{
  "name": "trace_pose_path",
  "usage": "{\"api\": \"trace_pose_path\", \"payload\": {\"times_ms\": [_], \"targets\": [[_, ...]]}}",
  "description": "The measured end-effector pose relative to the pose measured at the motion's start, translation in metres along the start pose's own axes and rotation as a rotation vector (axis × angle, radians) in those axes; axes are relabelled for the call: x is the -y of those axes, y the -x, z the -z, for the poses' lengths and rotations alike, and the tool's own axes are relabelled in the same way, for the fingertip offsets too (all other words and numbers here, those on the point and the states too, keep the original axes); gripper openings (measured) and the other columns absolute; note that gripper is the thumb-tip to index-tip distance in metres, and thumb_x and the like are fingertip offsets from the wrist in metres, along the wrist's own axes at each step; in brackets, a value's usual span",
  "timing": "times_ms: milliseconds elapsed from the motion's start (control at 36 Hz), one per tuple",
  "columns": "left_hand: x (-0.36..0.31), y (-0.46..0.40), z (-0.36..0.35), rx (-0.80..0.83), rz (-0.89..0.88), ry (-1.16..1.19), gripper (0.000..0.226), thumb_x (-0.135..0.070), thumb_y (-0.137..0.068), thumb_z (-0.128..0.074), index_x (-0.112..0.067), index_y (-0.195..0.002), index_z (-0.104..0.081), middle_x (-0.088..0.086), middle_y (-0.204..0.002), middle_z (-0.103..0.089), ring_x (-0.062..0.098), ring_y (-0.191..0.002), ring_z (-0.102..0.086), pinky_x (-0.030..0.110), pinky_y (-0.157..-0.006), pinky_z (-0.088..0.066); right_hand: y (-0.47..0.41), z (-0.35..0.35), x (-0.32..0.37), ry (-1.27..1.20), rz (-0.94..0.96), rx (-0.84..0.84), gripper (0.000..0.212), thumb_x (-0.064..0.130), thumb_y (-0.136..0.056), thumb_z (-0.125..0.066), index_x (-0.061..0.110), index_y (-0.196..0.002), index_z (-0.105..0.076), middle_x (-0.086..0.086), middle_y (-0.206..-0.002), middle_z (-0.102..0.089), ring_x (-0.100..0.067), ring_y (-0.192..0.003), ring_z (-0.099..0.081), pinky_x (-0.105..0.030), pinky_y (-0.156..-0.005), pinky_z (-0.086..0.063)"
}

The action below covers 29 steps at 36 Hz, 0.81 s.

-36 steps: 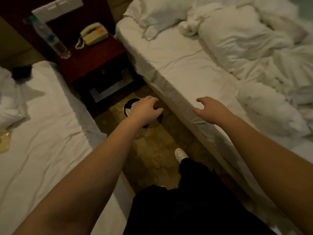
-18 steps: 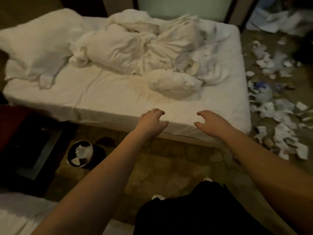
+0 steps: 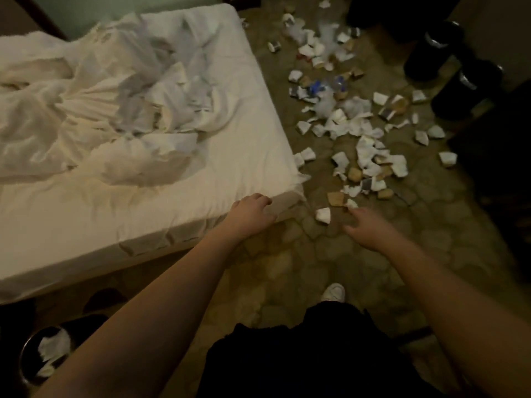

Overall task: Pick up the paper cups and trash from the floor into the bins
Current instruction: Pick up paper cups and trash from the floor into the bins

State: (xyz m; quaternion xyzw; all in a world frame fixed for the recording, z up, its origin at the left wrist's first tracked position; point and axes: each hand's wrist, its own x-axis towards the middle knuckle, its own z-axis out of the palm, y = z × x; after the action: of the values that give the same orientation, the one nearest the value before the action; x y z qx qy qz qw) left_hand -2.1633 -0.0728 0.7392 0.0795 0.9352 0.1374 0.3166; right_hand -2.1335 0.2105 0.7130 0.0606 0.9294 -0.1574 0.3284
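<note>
Bed (image 3: 235, 179) fills the left, rumpled sheets on top. Paper cups and trash (image 3: 344, 119) lie scattered over the floor right of it; dark bins (image 3: 436, 50) stand beyond. Left hand (image 3: 253, 214) and right hand (image 3: 367, 231) hang loosely curled, holding nothing.

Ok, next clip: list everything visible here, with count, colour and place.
crumpled paper cups and scraps: many, white and brown, scattered on floor right of bed
single white paper cup: one, nearest the right hand
blue-labelled plastic bottle: one, clear, amid the litter
round metal bin: one, dark, bottom left, white paper inside
tall black bins: at least two, upper right
bed: one, white, rumpled bedding
white shoe: one, on the floor
left hand: empty, over bed corner
right hand: empty, blurred, over floor
</note>
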Motion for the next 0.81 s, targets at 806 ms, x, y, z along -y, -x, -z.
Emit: {"api": "trace_pose_path", "payload": {"times_ms": [806], "targets": [[-0.169, -0.391, -0.092, 0.477, 0.13, 0.132, 0.032, -0.03, -0.098, -0.05, -0.013, -0.124, -0.059, 0.008, -0.124, -0.061, 0.022, -0.109, -0.058, 0.029, -0.083, -0.043, -0.236, 0.001, -0.282, -0.26, -0.469, 0.308, 0.053, 0.035, -0.098, -0.051, 0.016, -0.147, -0.046, -0.011, -0.146, -0.05, -0.028, -0.126, -0.052, -0.034, -0.101, -0.044]]}}
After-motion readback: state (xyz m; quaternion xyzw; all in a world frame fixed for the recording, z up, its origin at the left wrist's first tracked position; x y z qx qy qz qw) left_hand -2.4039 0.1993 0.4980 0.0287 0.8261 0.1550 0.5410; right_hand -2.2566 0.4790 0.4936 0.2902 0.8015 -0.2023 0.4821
